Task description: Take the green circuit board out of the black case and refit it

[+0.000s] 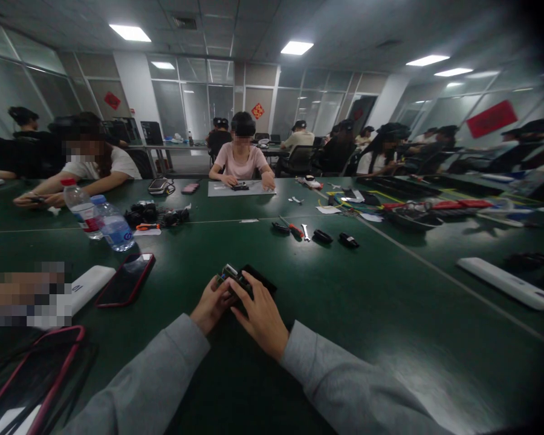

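Observation:
Just above the green tabletop, my left hand grips a small dark device from its left side, thumb on top. A silver-coloured part and what looks like a bit of circuit board show at its upper edge. My right hand closes on the same device from the right, with its fingers laid over the top. Those fingers cover much of it, so its exact kind cannot be made out. Right behind the right fingers lies a flat black piece on the table.
Ahead lie an orange-handled screwdriver, a wrench and several black parts. To my left are a red-edged phone, a white bar and two bottles. Another white bar lies right. People sit opposite.

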Demonstrator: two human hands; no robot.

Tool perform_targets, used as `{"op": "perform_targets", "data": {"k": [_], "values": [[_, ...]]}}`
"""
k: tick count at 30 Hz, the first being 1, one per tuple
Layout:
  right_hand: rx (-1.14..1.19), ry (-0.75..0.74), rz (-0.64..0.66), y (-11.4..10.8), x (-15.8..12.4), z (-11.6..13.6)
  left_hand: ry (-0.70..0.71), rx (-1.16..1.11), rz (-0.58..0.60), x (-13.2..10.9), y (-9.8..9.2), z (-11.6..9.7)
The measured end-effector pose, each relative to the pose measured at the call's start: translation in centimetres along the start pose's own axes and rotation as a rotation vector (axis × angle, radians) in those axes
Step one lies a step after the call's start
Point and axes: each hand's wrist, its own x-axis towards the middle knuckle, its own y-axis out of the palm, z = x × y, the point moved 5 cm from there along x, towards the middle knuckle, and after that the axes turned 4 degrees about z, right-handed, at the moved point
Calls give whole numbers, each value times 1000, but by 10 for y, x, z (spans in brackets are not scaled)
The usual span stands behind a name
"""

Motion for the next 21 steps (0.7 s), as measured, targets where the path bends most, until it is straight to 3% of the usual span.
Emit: {"op": "perform_targets", "data": {"k": [6,12,17,21], "values": [[105,31,-7,-2,0,-6,12,-6,12,-6,5,-4],[425,129,-121,-17,2,-11,14,-12,66,-9,11,-6],[953,372,-108,-12,1,-24,12,-60,140,-9,15,-6],[1426,563,67,7,-4,-21,-43,-60,138,-11,15,-3]]}}
